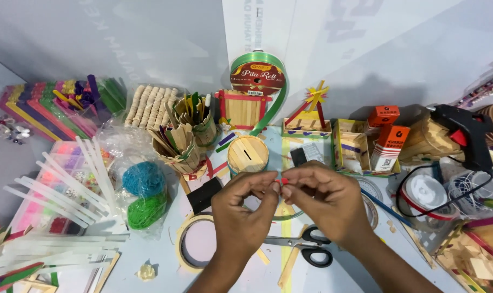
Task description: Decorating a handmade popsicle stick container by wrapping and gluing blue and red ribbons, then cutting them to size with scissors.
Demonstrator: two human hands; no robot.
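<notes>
Left hand (245,209) and right hand (321,199) fingers together, pinched on a tiny red piece (284,180) above scissors (306,245).

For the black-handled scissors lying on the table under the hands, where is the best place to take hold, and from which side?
Take the black-handled scissors by the two black finger loops, which lie at the right end, just below the right hand. Come from above and from the right: the closed metal blades point left, passing under the left hand, so that end is covered and probably sharp.
</notes>
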